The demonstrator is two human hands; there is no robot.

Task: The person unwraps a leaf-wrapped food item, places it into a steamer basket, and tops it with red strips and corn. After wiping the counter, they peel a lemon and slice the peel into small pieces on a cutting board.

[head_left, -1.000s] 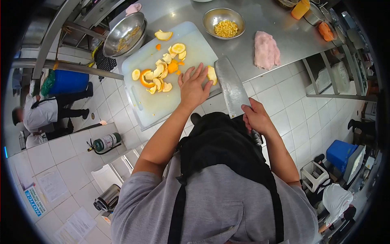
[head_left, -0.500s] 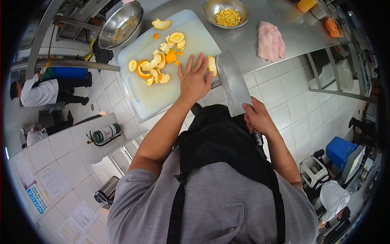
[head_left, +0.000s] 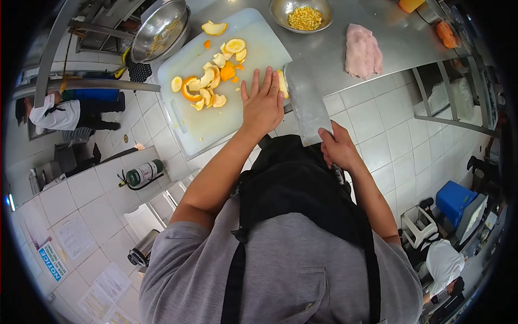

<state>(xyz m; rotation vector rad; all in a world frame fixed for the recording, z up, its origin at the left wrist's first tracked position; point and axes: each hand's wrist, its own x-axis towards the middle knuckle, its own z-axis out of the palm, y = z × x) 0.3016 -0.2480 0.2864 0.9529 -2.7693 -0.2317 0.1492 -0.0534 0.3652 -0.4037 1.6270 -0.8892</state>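
Note:
My left hand [head_left: 263,109] lies flat on the white cutting board [head_left: 221,129], fingers spread, near its right edge. Right at those fingertips is a pale piece of orange peel [head_left: 283,85]. My right hand [head_left: 340,144] is closed around the handle end of a cleaver [head_left: 309,102], and the handle itself is mostly hidden. The broad blade slants up to the left, its far end beside that peel piece. Several orange peel pieces [head_left: 207,79] and end slices [head_left: 235,45] are strewn over the middle of the board.
A steel bowl of corn kernels [head_left: 305,19] stands beyond the board, and another steel bowl [head_left: 161,33] is at its left. A pink cloth [head_left: 362,51] lies on the steel table [head_left: 324,56]. Co-workers are at far left [head_left: 56,113] and lower right [head_left: 443,264].
The cleaver and my right hand have shifted slightly up and left. My left hand's fingers have drawn closer together, over toward the peel piece, which is now more covered.

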